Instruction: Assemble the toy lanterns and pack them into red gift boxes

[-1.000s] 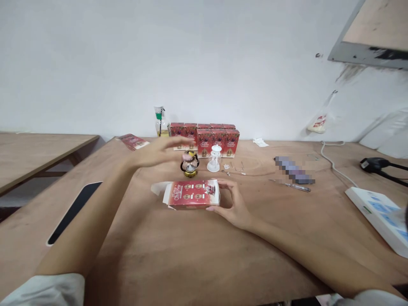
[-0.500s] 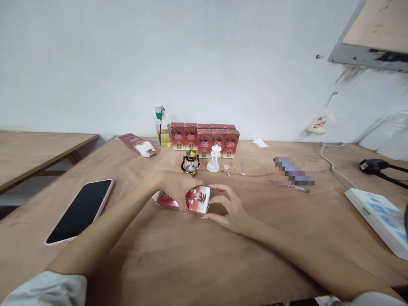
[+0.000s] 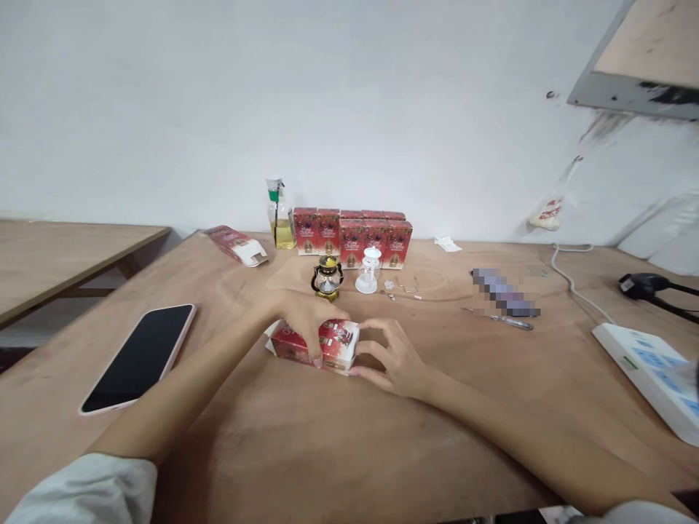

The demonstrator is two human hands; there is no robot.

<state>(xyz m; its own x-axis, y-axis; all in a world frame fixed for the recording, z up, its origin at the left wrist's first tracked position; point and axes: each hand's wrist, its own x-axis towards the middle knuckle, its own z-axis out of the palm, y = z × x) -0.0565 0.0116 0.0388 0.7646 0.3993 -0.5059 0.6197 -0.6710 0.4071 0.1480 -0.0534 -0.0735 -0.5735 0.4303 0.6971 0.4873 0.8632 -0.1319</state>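
A red-and-white printed cardboard box [image 3: 291, 345] lies on its side on the table, its white flaps sticking out at the left end. My left hand [image 3: 306, 320] reaches over the box and grips it, the thumb on the near side. At the box's right end my right hand [image 3: 390, 356] has curled fingers on the end edges, thumb low and fingertips above. Just beyond the box stand a black-and-gold miniature lantern [image 3: 328, 278] and a white miniature lantern [image 3: 370, 271]. Part of the box is hidden under my left hand.
Several upright red boxes [image 3: 352, 240] stand near the wall beside a bottle of yellow liquid [image 3: 284, 231]. An opened red box [image 3: 234, 244] lies back left. A phone [image 3: 139, 356] is at left; small metal pieces [image 3: 404, 285], a screwdriver [image 3: 507, 321] and a power strip [image 3: 649, 371] are at right.
The box has turned slightly in my hands, so more of its near side shows and it looks fuller. Both hands stay at the box; the view has shifted a little.
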